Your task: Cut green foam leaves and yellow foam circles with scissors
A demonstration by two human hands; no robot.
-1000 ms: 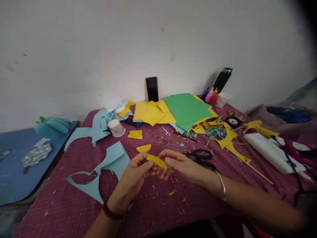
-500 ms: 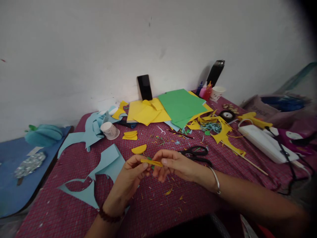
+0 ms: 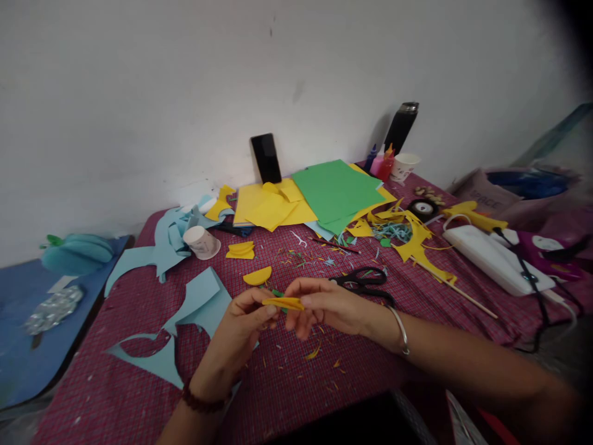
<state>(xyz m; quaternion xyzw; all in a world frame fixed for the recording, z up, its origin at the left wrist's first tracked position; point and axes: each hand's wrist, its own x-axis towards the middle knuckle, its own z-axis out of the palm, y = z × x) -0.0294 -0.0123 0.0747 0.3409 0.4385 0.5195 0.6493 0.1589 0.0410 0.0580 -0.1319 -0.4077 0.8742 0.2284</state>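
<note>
Between my two hands is a folded yellow paper piece [image 3: 283, 303], seen nearly edge-on above the table. My left hand [image 3: 248, 318] pinches its left end between thumb and fingers, and my right hand [image 3: 322, 306] pinches the right end. Just beyond it lies a yellow paper half-circle [image 3: 257, 275], with a small stack of folded yellow pieces [image 3: 240, 250] farther back. Black-handled scissors [image 3: 364, 281] rest beside my right hand. Light blue paper offcuts [image 3: 199, 303] lie left of my left hand. A bit of green paper shows behind the held piece, partly hidden.
A paper cup [image 3: 202, 242] lies tipped at the left. Yellow and green sheets [image 3: 338, 191] are stacked at the back, near a leaning phone [image 3: 265, 159]. Paper scraps litter the middle. A white power strip [image 3: 500, 256] with cables, a glue gun and a wooden stick [image 3: 463, 293] occupy the right.
The view has shifted slightly. The yellow paper has tilted or opened a little, showing more of its face; both hands keep their hold on it.
</note>
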